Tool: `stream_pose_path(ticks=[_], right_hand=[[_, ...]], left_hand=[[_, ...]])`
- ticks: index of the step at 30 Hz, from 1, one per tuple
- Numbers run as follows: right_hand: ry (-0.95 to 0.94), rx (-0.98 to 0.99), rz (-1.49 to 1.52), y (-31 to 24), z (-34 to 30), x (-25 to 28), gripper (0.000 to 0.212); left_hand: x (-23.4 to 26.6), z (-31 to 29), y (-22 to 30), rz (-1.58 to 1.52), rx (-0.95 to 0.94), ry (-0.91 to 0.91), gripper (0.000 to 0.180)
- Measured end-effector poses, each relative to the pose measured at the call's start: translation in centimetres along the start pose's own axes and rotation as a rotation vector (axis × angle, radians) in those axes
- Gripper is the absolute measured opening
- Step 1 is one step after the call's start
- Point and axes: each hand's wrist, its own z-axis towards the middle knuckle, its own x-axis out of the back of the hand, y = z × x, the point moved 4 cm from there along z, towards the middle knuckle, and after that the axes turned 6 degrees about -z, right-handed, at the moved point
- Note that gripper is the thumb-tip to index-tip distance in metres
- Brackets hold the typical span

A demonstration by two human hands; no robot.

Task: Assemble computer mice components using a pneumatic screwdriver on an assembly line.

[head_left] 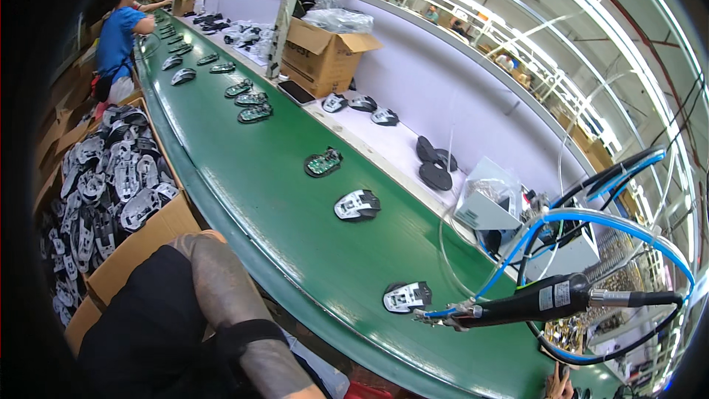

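My left forearm (229, 288), with a black band round it, crosses the lower left and leaves through the bottom edge. Its hand is out of the picture. At the lower right edge, what seems to be my right hand (557, 384) shows only in part, fingers closed about something small and dark that I cannot make out. Above it hangs a black electric screwdriver (528, 301) with blue and black cables. Beside its tip a grey and black computer mouse shell (408, 297) lies on the green conveyor belt (273, 199). Farther up lies another mouse shell (357, 205).
A mouse base with a green circuit board (323, 162) and several others lie up the belt. A cardboard box of grey shells (140, 229) stands at left. On the side shelf are an open carton (325, 52), a phone (295, 92) and black round parts (436, 176). A co-worker (118, 37) stands far left.
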Motion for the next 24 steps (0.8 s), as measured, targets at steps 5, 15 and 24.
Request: stream_pose_path(ticks=[5,15,24], right_hand=[[0.027,0.046,-0.051,0.6,0.5,-0.6,0.012],[0.049,0.106,-0.232,0.0,2.4,-2.0,0.013],[0.097,0.159,-0.348,0.6,3.5,-2.6,0.016]], left_hand=[[1.4,0.7,0.5,0.023,0.054,0.009,0.029],[2.3,-3.0,1.9,0.022,0.136,-0.048,0.029],[2.9,0.9,-0.3,0.026,0.221,-0.045,0.030]])
